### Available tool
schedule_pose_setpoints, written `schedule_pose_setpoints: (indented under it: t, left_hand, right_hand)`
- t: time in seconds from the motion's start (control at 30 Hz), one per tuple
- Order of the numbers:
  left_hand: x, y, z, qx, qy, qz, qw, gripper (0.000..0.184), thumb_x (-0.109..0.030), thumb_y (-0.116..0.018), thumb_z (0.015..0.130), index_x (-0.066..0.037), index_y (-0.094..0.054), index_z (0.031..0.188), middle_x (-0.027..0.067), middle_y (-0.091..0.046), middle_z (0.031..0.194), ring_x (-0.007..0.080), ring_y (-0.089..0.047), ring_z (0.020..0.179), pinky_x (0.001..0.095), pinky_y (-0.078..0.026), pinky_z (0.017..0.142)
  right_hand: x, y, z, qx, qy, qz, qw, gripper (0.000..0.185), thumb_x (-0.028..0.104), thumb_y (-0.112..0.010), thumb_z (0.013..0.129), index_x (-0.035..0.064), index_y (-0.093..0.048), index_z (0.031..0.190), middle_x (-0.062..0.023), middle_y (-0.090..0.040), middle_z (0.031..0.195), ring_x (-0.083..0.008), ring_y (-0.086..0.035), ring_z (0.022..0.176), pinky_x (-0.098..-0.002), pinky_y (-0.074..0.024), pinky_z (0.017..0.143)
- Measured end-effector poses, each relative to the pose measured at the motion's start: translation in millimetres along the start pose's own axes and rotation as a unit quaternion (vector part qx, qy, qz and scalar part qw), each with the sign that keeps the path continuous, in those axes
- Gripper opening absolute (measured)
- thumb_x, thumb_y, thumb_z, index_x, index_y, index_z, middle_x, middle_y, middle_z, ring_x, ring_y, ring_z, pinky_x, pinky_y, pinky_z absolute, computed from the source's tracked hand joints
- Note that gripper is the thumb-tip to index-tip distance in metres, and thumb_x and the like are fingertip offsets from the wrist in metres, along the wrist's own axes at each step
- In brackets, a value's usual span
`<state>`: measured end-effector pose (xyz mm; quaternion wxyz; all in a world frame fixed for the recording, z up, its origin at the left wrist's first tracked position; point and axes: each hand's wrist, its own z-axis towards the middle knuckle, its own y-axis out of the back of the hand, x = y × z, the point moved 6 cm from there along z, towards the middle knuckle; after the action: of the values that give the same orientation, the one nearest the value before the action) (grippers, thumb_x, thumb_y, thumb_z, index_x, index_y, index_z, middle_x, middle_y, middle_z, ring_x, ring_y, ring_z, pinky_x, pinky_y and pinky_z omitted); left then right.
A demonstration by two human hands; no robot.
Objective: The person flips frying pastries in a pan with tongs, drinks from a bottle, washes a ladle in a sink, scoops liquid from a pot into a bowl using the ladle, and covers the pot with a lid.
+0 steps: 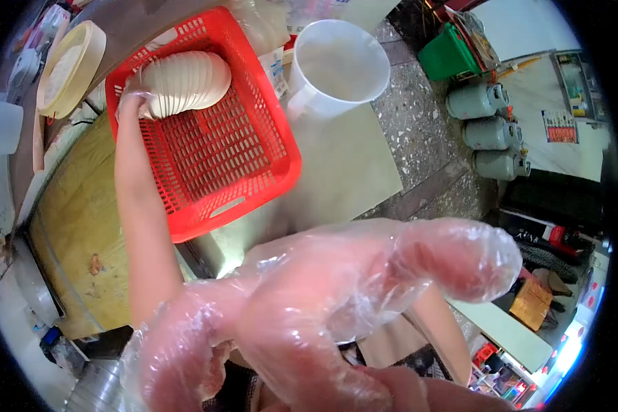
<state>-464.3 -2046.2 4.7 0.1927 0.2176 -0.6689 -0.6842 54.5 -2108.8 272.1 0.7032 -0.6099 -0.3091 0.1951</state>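
Note:
My left hand [134, 103], in a thin clear plastic glove, reaches into a red plastic basket [292, 168] and grips the near end of a long stack of round white dough wrappers [189, 81]. The stack lies on its side near the basket's far left corner, its edges fanned. Part of those fingers is hidden against the dough. Very close to the camera, my right hand [302, 302] fills the lower middle, also in a clear plastic glove. Its fingers are bent and spread apart, with nothing seen between them.
Right of the basket stands a white translucent bucket [309, 96]. A round wooden-rimmed container [89, 62] sits at the far left, above a yellowish board [75, 240]. Several grey gas cylinders [491, 134] and a green bin [450, 55] stand on the floor beyond.

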Motion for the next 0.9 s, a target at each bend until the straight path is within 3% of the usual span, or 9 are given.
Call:
schedule_pose_setpoints:
  t: [0.23, 0.5, 0.6, 0.67, 0.7, 0.77, 0.8, 0.87, 0.9]
  left_hand:
    - [0, 38, -37, -0.061, 0.02, -0.172, 0.983, 0.08, -0.02, -0.071, 0.069, 0.001, -0.03, 0.135, 0.0248, -0.036, 0.135, 0.0362, -0.041, 0.119, 0.0424, -0.042, 0.094]
    - [-6, 120, -132, -0.141, 0.1, -0.423, 0.889, 0.063, -0.013, -0.065, 0.077, 0.003, -0.037, 0.131, 0.023, -0.044, 0.13, 0.034, -0.05, 0.111, 0.0414, -0.048, 0.086]
    - [-29, 151, -195, -0.176, 0.127, -0.494, 0.842, 0.056, -0.011, -0.062, 0.08, 0.004, -0.04, 0.13, 0.0224, -0.047, 0.128, 0.0331, -0.053, 0.108, 0.0411, -0.05, 0.084]
    - [-51, 160, -247, -0.199, 0.151, -0.514, 0.82, 0.052, -0.009, -0.061, 0.082, 0.004, -0.042, 0.129, 0.0219, -0.049, 0.127, 0.0326, -0.055, 0.106, 0.0408, -0.051, 0.082]
    - [-18, 147, -279, -0.214, 0.197, -0.449, 0.845, 0.052, -0.01, -0.06, 0.084, 0.006, -0.038, 0.129, 0.0175, -0.052, 0.12, 0.0275, -0.055, 0.104, 0.0364, -0.052, 0.08]
    - [-181, 193, -334, -0.314, 0.186, -0.56, 0.743, 0.048, -0.006, -0.06, 0.082, 0.005, -0.043, 0.125, 0.0167, -0.057, 0.112, 0.0248, -0.058, 0.097, 0.032, -0.053, 0.073]
    - [-218, 196, -338, -0.314, 0.186, -0.56, 0.744, 0.048, -0.006, -0.06, 0.082, 0.005, -0.043, 0.125, 0.0167, -0.057, 0.112, 0.0248, -0.058, 0.097, 0.032, -0.053, 0.073]
    - [-278, 189, -352, -0.316, 0.319, -0.58, 0.68, 0.042, -0.005, -0.06, 0.08, 0.004, -0.047, 0.119, 0.0129, -0.061, 0.099, 0.0191, -0.062, 0.078, 0.025, -0.051, 0.058]
    - [-319, 188, -350, -0.32, 0.324, -0.58, 0.676, 0.042, -0.005, -0.06, 0.08, 0.004, -0.047, 0.119, 0.0129, -0.061, 0.099, 0.0191, -0.062, 0.078, 0.025, -0.051, 0.058]
  right_hand:
    - [50, 1, -13, 0.009, 0.01, 0.06, 0.998, 0.053, 0.049, -0.05, 0.089, -0.0017, -0.056, 0.103, -0.0218, -0.05, 0.124, -0.0326, -0.04, 0.121, -0.0434, -0.0347, 0.099]
    - [264, 156, -137, -0.228, 0.201, 0.031, 0.952, 0.05, 0.043, -0.049, 0.09, -0.0044, -0.064, 0.095, -0.022, -0.056, 0.119, -0.0329, -0.044, 0.119, -0.0405, -0.0368, 0.097]
    - [357, 207, -177, -0.253, 0.225, 0.042, 0.94, 0.049, 0.042, -0.05, 0.089, -0.0048, -0.064, 0.094, -0.021, -0.059, 0.114, -0.032, -0.048, 0.114, -0.04, -0.0392, 0.095]
    - [424, 234, -189, -0.287, 0.227, 0.03, 0.93, 0.046, 0.04, -0.05, 0.089, -0.004, -0.065, 0.09, -0.0206, -0.06, 0.112, -0.0309, -0.052, 0.109, -0.0403, -0.0428, 0.091]
    - [461, 243, -183, -0.284, 0.222, 0.03, 0.932, 0.046, 0.04, -0.05, 0.089, -0.004, -0.065, 0.09, -0.0206, -0.06, 0.112, -0.0309, -0.052, 0.109, -0.0403, -0.0428, 0.091]
    - [524, 261, -171, -0.317, 0.183, 0.038, 0.93, 0.045, 0.04, -0.049, 0.09, -0.003, -0.064, 0.086, -0.0205, -0.06, 0.11, -0.0309, -0.053, 0.107, -0.0411, -0.0435, 0.09]
    - [552, 262, -161, -0.316, 0.175, 0.04, 0.932, 0.042, 0.038, -0.05, 0.09, -0.0017, -0.063, 0.085, -0.0201, -0.062, 0.104, -0.0311, -0.055, 0.103, -0.0405, -0.0442, 0.089]
    - [604, 271, -140, -0.305, 0.167, 0.022, 0.937, 0.04, 0.037, -0.05, 0.09, -0.0013, -0.063, 0.086, -0.0191, -0.063, 0.101, -0.031, -0.056, 0.101, -0.0401, -0.0443, 0.088]
    - [627, 275, -127, -0.292, 0.161, 0.005, 0.943, 0.039, 0.036, -0.051, 0.09, -0.0008, -0.063, 0.086, -0.0182, -0.064, 0.098, -0.0309, -0.057, 0.099, -0.0396, -0.0444, 0.087]
